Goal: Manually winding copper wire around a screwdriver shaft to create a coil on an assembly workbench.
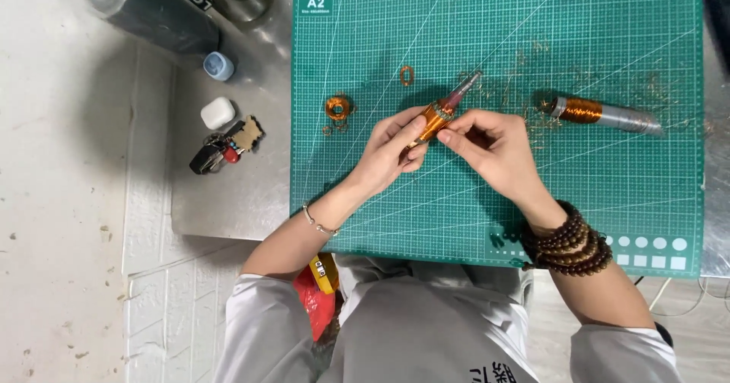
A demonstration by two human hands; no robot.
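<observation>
We saw the cutting mat [608,200] lying on the bench [236,200]. Above its middle, the left hand [391,151] and the right hand [494,151] met around a wound coil on a rod [441,113]. To the left of them a small coil [338,108] lay on the mat, and a loose ring [407,75] behind them. To the right lay a second wound rod [604,114]. Off the mat, on the left, rested a small case [217,113] and, before it, a bunch of keys [224,146]; behind them lay a bottle [152,6].

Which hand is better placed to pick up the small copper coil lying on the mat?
Probably the left hand: the small copper coil lies on its side of the cutting mat. The right hand would have to cross over. Both pinch the copper-wound rod.
</observation>
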